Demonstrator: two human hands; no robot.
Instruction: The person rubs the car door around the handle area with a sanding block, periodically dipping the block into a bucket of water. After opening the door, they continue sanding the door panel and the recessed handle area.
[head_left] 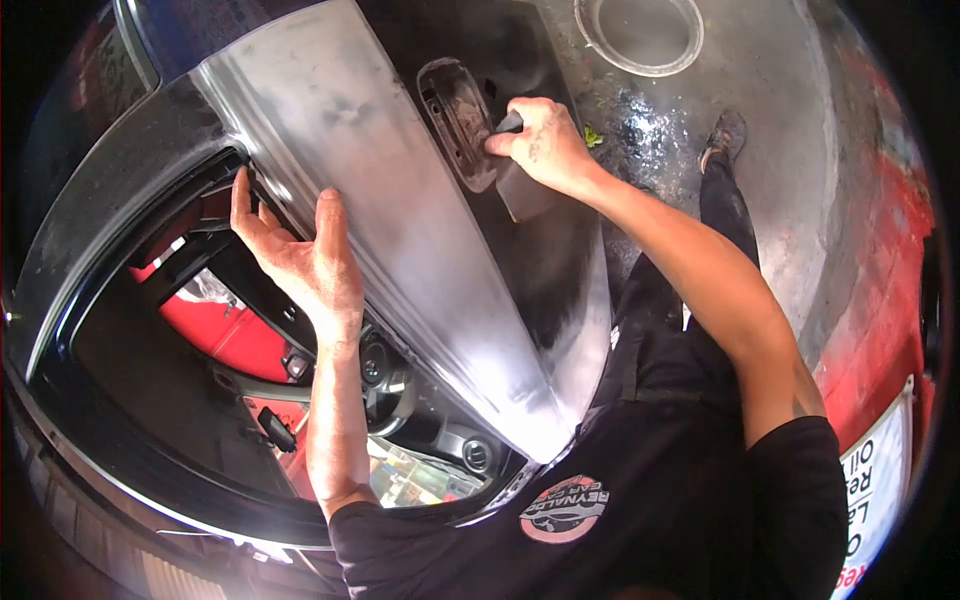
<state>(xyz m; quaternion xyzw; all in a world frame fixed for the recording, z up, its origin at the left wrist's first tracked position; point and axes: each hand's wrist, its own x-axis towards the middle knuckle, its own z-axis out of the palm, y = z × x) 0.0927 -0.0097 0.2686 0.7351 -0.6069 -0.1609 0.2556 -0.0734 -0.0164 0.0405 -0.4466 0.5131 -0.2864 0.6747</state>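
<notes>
Pinching one grey pad (510, 122) by one door recess (463, 118), right hand (545, 143) nearly closed; left hand (305, 262) open, empty.

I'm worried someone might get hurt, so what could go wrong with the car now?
The right hand holds a small grey tool beside the handle recess, so it might slip and scrape a knuckle or the door.
The left hand's fingers are by the window opening's edge, so they might get bumped.
The floor looks wet near the shoe, so a foot could slide.
</notes>
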